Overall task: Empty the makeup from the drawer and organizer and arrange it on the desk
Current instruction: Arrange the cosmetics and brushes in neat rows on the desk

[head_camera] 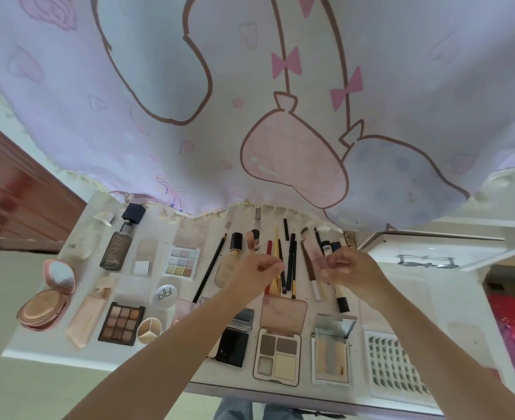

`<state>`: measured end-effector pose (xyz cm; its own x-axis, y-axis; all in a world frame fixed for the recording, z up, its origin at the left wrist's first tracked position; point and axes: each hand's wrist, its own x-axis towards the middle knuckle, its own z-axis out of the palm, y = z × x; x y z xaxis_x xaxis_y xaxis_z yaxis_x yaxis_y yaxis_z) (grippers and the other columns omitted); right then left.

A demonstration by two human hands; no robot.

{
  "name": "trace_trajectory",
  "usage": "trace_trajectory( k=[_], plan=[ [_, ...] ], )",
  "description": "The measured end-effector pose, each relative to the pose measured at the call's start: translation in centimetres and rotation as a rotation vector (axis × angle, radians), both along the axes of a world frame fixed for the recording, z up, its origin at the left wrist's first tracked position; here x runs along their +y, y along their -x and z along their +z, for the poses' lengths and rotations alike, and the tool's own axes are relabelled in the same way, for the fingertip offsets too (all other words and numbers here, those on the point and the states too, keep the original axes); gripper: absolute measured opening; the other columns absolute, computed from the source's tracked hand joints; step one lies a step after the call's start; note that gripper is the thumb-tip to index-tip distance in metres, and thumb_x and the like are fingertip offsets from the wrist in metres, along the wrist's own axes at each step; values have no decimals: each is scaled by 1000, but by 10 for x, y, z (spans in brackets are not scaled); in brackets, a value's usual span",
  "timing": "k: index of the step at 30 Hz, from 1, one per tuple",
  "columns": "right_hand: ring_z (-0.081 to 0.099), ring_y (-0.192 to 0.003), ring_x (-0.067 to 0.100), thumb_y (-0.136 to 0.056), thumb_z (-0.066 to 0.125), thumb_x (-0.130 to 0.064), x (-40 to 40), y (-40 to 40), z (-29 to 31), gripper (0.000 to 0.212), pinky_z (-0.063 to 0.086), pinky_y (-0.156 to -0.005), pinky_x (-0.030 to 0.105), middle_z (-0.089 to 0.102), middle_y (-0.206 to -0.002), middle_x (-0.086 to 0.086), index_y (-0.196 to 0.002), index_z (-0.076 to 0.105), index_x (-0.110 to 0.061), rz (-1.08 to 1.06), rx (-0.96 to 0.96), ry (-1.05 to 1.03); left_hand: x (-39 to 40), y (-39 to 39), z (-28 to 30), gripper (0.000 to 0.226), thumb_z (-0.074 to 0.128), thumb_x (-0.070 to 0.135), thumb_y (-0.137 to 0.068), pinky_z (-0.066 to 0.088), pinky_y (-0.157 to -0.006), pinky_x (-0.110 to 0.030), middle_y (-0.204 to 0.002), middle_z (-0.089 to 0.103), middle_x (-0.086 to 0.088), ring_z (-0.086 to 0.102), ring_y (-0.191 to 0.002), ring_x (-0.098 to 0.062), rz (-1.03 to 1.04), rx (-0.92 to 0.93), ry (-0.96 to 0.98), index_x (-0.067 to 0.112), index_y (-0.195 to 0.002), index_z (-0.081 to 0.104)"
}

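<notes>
Dozens of makeup pieces lie in rows across the white desk: slim pencils and brushes at the middle of its far edge, a brown nine-pan eyeshadow palette near the front-left corner, a clear tray of false lashes at the front-right. Above the pencils, the left hand has fingers curled with the forefinger raised; the right hand is curled, and whether it grips anything cannot be told. A pink-and-lilac cartoon curtain hangs over the far edge.

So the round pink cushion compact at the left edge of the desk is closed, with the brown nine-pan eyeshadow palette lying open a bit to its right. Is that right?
Not quite. The head view shows the pink cushion compact open, its lid tipped up with the puff showing inside. The rest holds: it sits at the left edge of the desk, and the brown nine-pan eyeshadow palette lies open a bit to its right.
</notes>
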<state>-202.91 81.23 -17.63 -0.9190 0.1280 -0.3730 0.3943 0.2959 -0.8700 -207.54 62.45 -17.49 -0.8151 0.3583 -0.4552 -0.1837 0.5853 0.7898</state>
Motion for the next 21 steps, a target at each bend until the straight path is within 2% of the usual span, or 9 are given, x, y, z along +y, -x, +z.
trace_trajectory(
  k=[2, 4, 5, 7, 11, 13, 15, 18, 21],
  plan=[
    [61, -67, 13, -72, 70, 3, -3, -7, 6, 24, 49, -58, 14, 61, -75, -1, -66, 56, -16, 33, 25, 28, 4, -1, 8, 34, 52, 24, -91, 43, -91, -18, -111, 64, -5, 55, -91, -6, 30, -71, -148, 13, -123, 56],
    [62, -62, 2, -71, 70, 4, -7, -12, 9, 24, 50, -59, 10, 62, -73, -2, -68, 58, -17, 37, 66, 36, 6, -1, 11, 33, 53, 21, -91, 45, -78, -8, -96, 66, -5, 59, -84, 0, -25, -93, -240, 12, -122, 57],
    [60, -59, -4, -71, 70, 3, -8, -14, 11, 24, 49, -60, 9, 63, -73, -3, -68, 59, -18, 36, 84, 31, 8, -1, 12, 30, 53, 19, -90, 44, -68, -4, -80, 65, 5, 57, -71, 8, -64, -94, -280, 11, -118, 60],
    [60, -59, -8, -73, 69, 3, -9, -17, 13, 25, 49, -62, 9, 65, -71, -7, -70, 61, -20, 25, 103, 35, 11, -3, 10, 21, 52, 15, -91, 40, -56, -4, -59, 57, 20, 51, -58, 6, -75, -126, -357, 11, -108, 64],
    [65, -75, -1, -78, 65, -1, -6, -24, 15, 23, 51, -73, 13, 71, -72, -16, -76, 67, -24, -27, 144, 138, 14, -4, 13, 28, 41, 15, -95, 45, -73, -22, -78, 65, 8, 58, -80, -7, 129, -360, -683, 21, -80, 64],
    [66, -81, 11, -81, 62, -3, -4, -26, 15, 24, 52, -80, 22, 71, -73, -10, -74, 67, -25, -113, 141, 135, 12, -1, 14, 25, 37, 20, -96, 49, -77, -32, -81, 66, -1, 65, -80, -14, 230, -503, -850, 17, -82, 57],
    [63, -79, 16, -83, 58, -2, -1, -25, 15, 23, 51, -79, 24, 68, -75, -4, -73, 66, -21, -219, 109, 105, 8, 3, 14, 15, 36, 25, -97, 53, -68, -36, -76, 62, -4, 66, -69, -17, 317, -587, -892, 17, -92, 47],
    [61, -71, 12, -87, 54, -2, 0, -21, 21, 14, 51, -62, 10, 64, -74, 0, -81, 63, -11, -257, 36, 92, 2, 7, 9, 24, 38, 27, -97, 44, -50, -21, -70, 47, -2, 49, -56, -10, 70, -343, -431, 23, -120, 38],
    [57, -65, 10, -89, 50, -5, -6, -15, 28, 17, 47, -51, 6, 61, -72, 2, -78, 60, -13, -210, -46, 70, -2, 11, 2, 30, 38, 19, -97, 50, -64, -26, -90, 54, -6, 54, -72, -15, -265, 28, 149, 15, -127, 34]
  ],
)
